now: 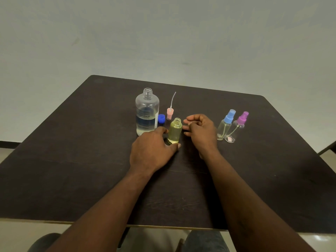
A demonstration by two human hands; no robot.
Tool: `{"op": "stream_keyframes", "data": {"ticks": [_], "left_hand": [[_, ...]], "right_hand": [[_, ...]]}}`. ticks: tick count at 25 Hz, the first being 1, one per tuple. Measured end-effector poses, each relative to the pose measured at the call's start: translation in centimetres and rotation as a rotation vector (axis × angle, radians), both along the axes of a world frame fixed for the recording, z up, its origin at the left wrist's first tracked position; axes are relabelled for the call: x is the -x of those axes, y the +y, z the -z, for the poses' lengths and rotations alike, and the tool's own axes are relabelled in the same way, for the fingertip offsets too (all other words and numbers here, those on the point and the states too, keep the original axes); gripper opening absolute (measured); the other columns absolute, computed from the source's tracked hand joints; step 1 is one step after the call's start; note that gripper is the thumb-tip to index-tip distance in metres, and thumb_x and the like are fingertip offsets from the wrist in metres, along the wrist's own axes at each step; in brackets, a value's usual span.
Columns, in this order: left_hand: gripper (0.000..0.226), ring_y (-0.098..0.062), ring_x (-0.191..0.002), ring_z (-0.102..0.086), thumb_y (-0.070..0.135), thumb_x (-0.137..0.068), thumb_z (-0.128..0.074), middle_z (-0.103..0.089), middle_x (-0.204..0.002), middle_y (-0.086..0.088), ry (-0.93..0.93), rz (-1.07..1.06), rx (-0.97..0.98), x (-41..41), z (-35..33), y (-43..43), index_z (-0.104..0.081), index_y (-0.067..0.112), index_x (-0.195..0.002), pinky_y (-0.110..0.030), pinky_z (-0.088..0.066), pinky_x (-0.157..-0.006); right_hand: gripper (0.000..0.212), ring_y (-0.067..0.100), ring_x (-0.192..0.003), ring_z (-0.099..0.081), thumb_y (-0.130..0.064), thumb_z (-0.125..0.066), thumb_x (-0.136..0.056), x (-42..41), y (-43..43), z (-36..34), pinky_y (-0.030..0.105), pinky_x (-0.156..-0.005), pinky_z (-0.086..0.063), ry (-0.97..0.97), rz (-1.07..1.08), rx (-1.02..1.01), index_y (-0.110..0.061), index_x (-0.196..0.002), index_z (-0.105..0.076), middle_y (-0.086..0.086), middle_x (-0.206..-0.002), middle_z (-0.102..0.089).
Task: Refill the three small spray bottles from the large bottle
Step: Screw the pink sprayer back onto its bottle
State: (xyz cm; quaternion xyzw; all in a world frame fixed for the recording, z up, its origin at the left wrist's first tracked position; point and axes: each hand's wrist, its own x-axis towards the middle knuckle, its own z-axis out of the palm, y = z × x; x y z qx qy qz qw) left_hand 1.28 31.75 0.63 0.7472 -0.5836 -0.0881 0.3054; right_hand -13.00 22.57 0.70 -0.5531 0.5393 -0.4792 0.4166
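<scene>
Feed is up: a dark, matt, wood-grained worktop (pixel 91 142) with rounded corners. The large clear plastic bottle (pixel 147 111) stands uncapped left of centre, its threaded neck bare and some clear liquid in its lower part. A small blue screw cap (pixel 161 118) sits just beside its right flank. Next along, the pink spray head (pixel 170 113) stands upside down, its thin translucent dip tube pointing up.

At centre, the small open-necked bottle of pale yellow liquid (pixel 175 130) stands upright. The left hand (pixel 152 148) holds it low down, palm down, thumb across the front of its base and forefinger curled round its left side (how firm the hold is, I can't tell). The right hand (pixel 200 130) is just right of the bottle and apart from it, fingers loosely curled on nothing, forearm slanting in from lower right.

Further right, the blue-topped clear spray bottle (pixel 225 125) and purple-topped clear spray bottle (pixel 237 127) stand capped, just beside each other.
</scene>
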Motion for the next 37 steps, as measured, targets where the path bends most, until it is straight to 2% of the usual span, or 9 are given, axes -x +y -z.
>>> {"op": "stream_keyframes", "data": {"ticks": [3,5,7,11,14,21,25,29,37], "left_hand": [[0.034,-0.006,-0.07,-0.063,0.048,-0.09,-0.067,-0.066,-0.069,0.01,0.191,-0.038,0.088,-0.6,0.0,0.2,-0.07,0.031,-0.121,-0.029,-0.051,-0.066],[0.019,-0.006,-0.062,-0.06,0.025,-0.093,-0.063,-0.062,-0.064,0.01,0.298,-0.069,0.143,-0.9,0.0,0.4,-0.075,0.027,-0.108,-0.025,-0.047,-0.061],[0.018,-0.007,-0.063,-0.059,0.017,-0.092,-0.061,-0.06,-0.065,0.013,0.325,-0.073,0.167,-1.0,0.0,0.5,-0.075,0.026,-0.096,-0.024,-0.047,-0.062],[0.018,-0.005,-0.067,-0.06,0.019,-0.091,-0.06,-0.061,-0.067,0.016,0.261,-0.057,0.143,-0.9,0.1,0.3,-0.074,0.031,-0.095,-0.024,-0.049,-0.066],[0.018,-0.007,-0.069,-0.062,0.022,-0.09,-0.061,-0.063,-0.069,0.014,0.24,-0.063,0.136,-0.9,0.2,0.2,-0.073,0.032,-0.096,-0.03,-0.056,-0.07],[0.018,-0.007,-0.066,-0.06,0.026,-0.089,-0.064,-0.062,-0.066,0.01,0.197,-0.053,0.107,-0.6,-0.4,0.4,-0.07,0.032,-0.105,-0.033,-0.057,-0.072],[0.035,-0.012,-0.076,-0.064,0.037,-0.088,-0.064,-0.063,-0.071,0.008,0.117,-0.021,0.049,-0.4,-0.6,0.4,-0.063,0.037,-0.123,-0.04,-0.059,-0.079],[0.04,-0.014,-0.08,-0.064,0.039,-0.087,-0.064,-0.064,-0.073,0.008,0.079,-0.021,0.027,-0.4,-0.5,0.4,-0.063,0.038,-0.127,-0.037,-0.057,-0.08],[0.046,-0.022,-0.092,-0.067,0.061,-0.091,-0.058,-0.071,-0.086,0.009,-0.034,0.007,-0.021,-0.1,-0.6,0.3,-0.06,0.043,-0.133,-0.031,-0.041,-0.075]], "right_hand": [[0.008,0.006,-0.079,-0.074,-0.009,-0.073,-0.096,-0.8,-1.5,-0.5,0.022,-0.067,-0.061,0.071,-0.074,0.077,-0.016,-0.099,-0.075,0.002,-0.09,-0.077],[0.005,0.0,-0.072,-0.07,-0.013,-0.076,-0.094,-1.3,-2.4,-0.5,0.015,-0.062,-0.056,0.134,-0.125,0.135,-0.015,-0.099,-0.078,0.001,-0.088,-0.078],[0.006,0.002,-0.076,-0.073,-0.017,-0.08,-0.091,-1.7,-3.4,-0.3,0.021,-0.069,-0.059,0.159,-0.195,0.178,-0.017,-0.098,-0.081,-0.002,-0.088,-0.08],[0.021,0.006,-0.076,-0.069,-0.02,-0.083,-0.09,-2.1,-5.0,0.2,0.028,-0.079,-0.061,0.243,-0.358,0.239,-0.02,-0.111,-0.082,-0.005,-0.081,-0.076],[0.03,0.013,-0.076,-0.067,-0.022,-0.082,-0.091,-2.4,-5.7,0.5,0.035,-0.081,-0.063,0.318,-0.457,0.331,-0.022,-0.121,-0.079,0.006,-0.081,-0.072],[0.032,0.013,-0.098,-0.075,-0.03,-0.083,-0.09,-2.5,-5.9,0.5,0.02,-0.091,-0.056,0.568,-0.483,0.384,-0.028,-0.122,-0.079,0.002,-0.104,-0.08],[0.015,0.011,-0.086,-0.076,-0.027,-0.086,-0.087,-2.3,-6.0,0.9,0.026,-0.086,-0.06,0.546,-0.442,0.417,-0.024,-0.101,-0.084,-0.002,-0.09,-0.081],[0.007,0.008,-0.072,-0.069,-0.013,-0.084,-0.088,-1.9,-5.1,0.8,0.021,-0.074,-0.058,0.319,-0.366,0.346,-0.014,-0.094,-0.082,0.005,-0.085,-0.078],[0.013,0.0,-0.083,-0.061,-0.013,-0.076,-0.094,0.9,-1.7,0.8,0.021,-0.074,-0.053,0.185,-0.2,0.395,-0.026,-0.091,-0.073,-0.004,-0.1,-0.067]]}}
